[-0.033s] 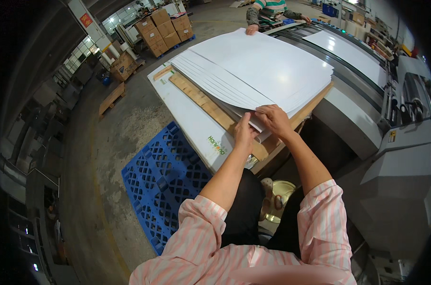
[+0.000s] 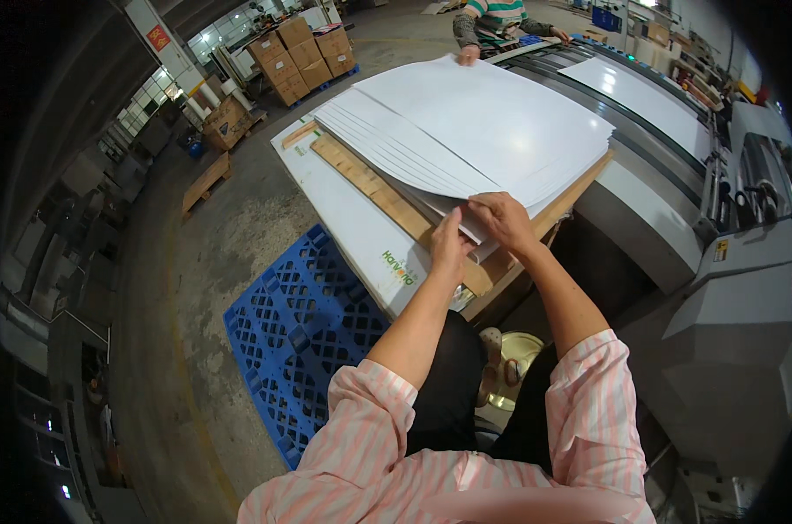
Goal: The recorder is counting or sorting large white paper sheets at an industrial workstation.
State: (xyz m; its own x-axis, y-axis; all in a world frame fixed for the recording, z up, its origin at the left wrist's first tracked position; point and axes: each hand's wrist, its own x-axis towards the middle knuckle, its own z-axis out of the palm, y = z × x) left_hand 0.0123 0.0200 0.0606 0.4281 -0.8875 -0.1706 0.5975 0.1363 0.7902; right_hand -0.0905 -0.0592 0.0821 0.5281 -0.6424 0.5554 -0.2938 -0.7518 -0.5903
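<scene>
Large glossy white sheets lie in a fanned, stepped stack in front of me, their near corner lifted and curved upward. My right hand is closed on that raised corner, fingers curled over its edge. Just left of it, my left hand has its thumb and fingers around the near edge of the lower sheets; its fingertips are partly hidden. Beneath the stack a wooden board sticks out on the left side. At the far edge, a co-worker's hand touches the sheets.
A white printed panel extends left of the board. Beside it on the floor lies a blue plastic pallet. A grey machine stands close on the right. Stacked cartons are at the back left. Near my feet is a round yellowish object.
The co-worker's hand has shifted slightly right, and the far edge of the top sheets has moved slightly. My hands hold nearly the same place.
</scene>
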